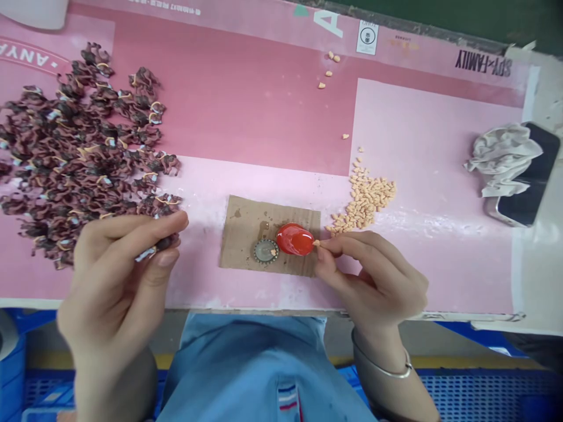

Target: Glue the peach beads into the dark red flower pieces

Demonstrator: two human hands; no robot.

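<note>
The left hand (116, 281), thumb and fingers nearly together, pinches a figure (164, 242); the right hand (378, 281) pinches a tan bit (316, 242) at the red dish's (295, 239) edge. Between them, cardboard (235, 234) bears dish and metal cap (264, 252). Beyond the right, loose bits (367, 199); beyond the left, piled figures (83, 152).

A pink printed mat (246, 105) is stretching before you, small brown figurines (94, 161) are crowding your left, a cardboard piece (236, 240) is lying centrally, pale orange bits (368, 200) are heaping beside it, a dark flat device (542, 161) is resting rightward under crumpled tissue (505, 157)
</note>
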